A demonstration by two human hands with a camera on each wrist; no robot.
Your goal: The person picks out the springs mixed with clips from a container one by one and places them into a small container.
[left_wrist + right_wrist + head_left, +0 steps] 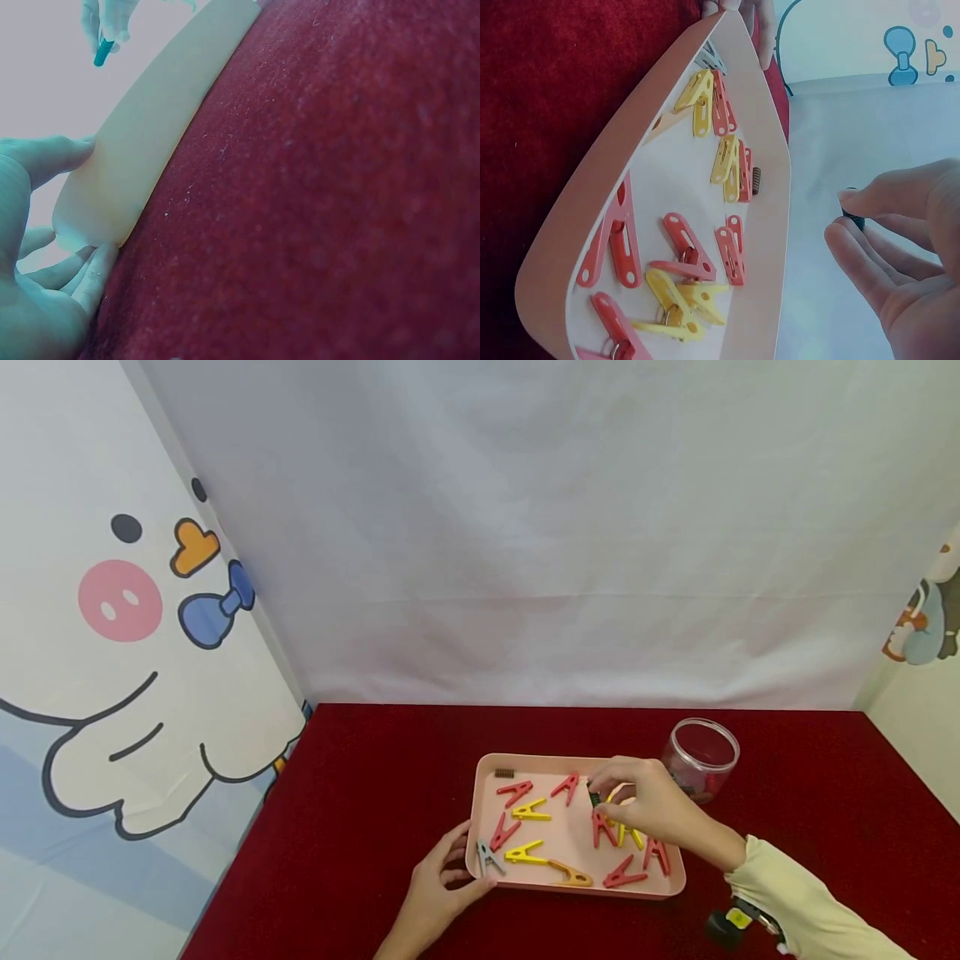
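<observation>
My right hand (637, 789) is above the right part of a shallow pink tray (540, 762). Its thumb and fingertips pinch a small dark spring (856, 220), mostly covered by the fingers. At the tray's near left corner, my left hand (438, 887) grips the edge, thumb at the front wall and fingers along the left side. Inside the tray lie several red clothespins (516, 792), yellow clothespins (531, 810), a grey clothespin (487, 857) and an orange clothespin (572, 874). A brown spring (504, 772) rests by the back left corner.
A clear round jar (703, 756) stands behind the tray's right end, partly hidden by my right hand, with some small dark things at its bottom. Dark red cloth (390, 777) covers the table. A white curtain (525, 568) hangs behind.
</observation>
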